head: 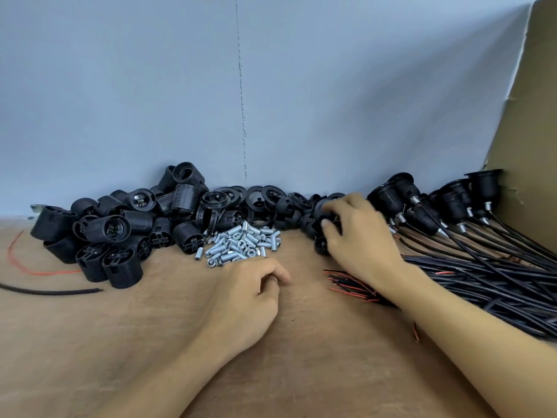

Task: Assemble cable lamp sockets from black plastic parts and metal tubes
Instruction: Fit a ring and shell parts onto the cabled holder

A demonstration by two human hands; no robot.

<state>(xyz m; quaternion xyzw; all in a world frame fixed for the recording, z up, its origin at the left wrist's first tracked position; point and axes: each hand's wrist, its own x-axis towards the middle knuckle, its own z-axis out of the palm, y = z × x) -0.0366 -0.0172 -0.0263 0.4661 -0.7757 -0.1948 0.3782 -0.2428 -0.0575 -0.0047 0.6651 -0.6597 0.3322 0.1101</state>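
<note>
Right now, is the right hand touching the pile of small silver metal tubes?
No, the right hand grips a round black plastic cap to the right of the pile of small silver metal tubes.

Socket shells [120, 227] piled centre-left; metal tubes [244, 242] right of them; caps [310, 218] mid-frame; cabled sockets [437, 203] far right.

The ribbed black plastic socket bodies [126, 233] heaped at the tabletop's far left are matte black, banded with fine parallel ridges. The short silver metal tubes [244, 242] at the middle of the far edge are bright zinc-grey. The domed black plastic caps [289, 212] and flat black plastic rings [238, 194] are plain black. The long black cables [497, 282] along the right edge end in thin red wires [349, 285]. The brown wooden tabletop [150, 327] is tan, faintly mottled; the painted wall [120, 86] is pale blue-grey.
</note>
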